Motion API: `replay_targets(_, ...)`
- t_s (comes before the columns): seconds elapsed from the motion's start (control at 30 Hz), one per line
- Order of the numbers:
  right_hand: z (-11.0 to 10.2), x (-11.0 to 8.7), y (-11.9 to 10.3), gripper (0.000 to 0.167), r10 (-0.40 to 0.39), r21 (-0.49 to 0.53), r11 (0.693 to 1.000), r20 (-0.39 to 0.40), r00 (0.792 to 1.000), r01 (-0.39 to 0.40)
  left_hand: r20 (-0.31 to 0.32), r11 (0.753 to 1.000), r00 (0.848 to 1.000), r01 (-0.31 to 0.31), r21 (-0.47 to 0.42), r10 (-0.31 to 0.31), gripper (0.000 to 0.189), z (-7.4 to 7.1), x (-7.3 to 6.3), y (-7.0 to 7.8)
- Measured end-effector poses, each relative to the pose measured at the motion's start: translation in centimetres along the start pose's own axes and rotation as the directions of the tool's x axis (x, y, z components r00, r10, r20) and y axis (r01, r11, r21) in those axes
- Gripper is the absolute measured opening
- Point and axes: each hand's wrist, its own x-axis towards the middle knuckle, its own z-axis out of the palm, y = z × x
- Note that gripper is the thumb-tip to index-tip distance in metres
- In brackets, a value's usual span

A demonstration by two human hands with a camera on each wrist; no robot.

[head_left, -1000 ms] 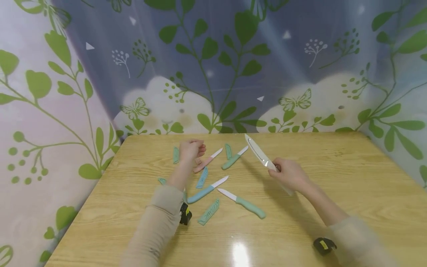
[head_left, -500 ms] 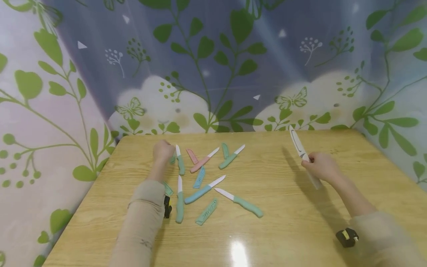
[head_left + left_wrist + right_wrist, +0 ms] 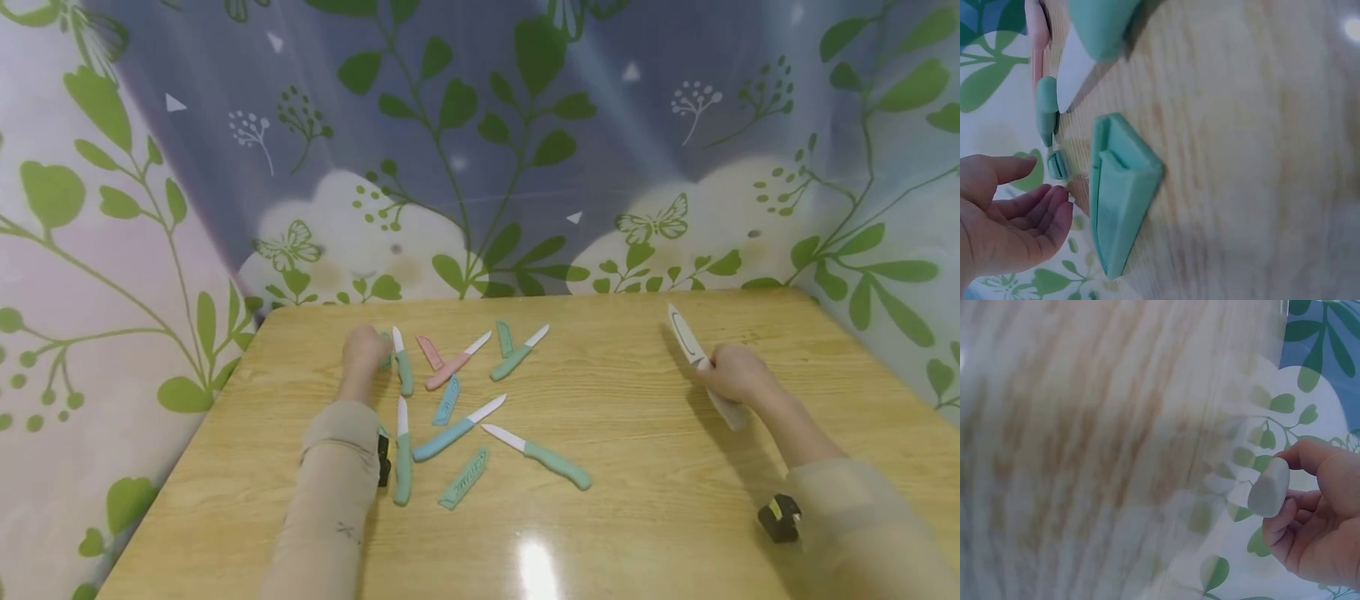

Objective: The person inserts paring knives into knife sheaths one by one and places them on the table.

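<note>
My left hand is low at the far left of the table, beside a small green knife sheath. In the left wrist view its thumb and fingers stand apart, with that sheath just beyond the fingertips and a larger-looking green sheath nearer the camera. A green-handled knife lies just right of this hand. Over at the right, my right hand grips a long white knife, tip pointing away. The right wrist view shows its white butt end between thumb and fingers.
Several more knives lie mid-table: a pink one, a blue one and green ones. Among them are loose sheaths, pink, blue and green. A patterned curtain borders the table's back edge.
My left hand has moved left from above the pink knife to the far-left green sheath. My right hand has carried the white knife to the right and lowered it slightly.
</note>
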Motion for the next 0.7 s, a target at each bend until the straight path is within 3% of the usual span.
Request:
replay_targets(0.2,0.32,-0.05,0.39,0.024,-0.001,-0.009,1.0,0.014,1.0,0.001,-0.026,1.0,1.0,-0.001,0.031,0.001,0.009,0.5,-0.21,-0.16)
replay_targets(0.37,0.75,-0.11,0.66,0.021,0.014,-0.003,1.0,0.032,0.999,-0.014,-0.038,0.999,0.999,0.017,0.038,-0.016,0.019,0.76,-0.42,-0.15)
replay_targets(0.53,1.01,0.0,0.89,0.019,0.035,-0.012,0.999,0.032,0.999,-0.035,-0.017,0.997,0.999,0.029,0.071,-0.028,0.025,0.59,-0.51,-0.06)
replay_targets(0.7,1.0,0.11,1.01,0.019,0.041,-0.013,0.999,0.021,0.999,-0.041,0.011,0.993,0.999,0.044,0.108,-0.046,0.017,0.16,-0.63,0.02)
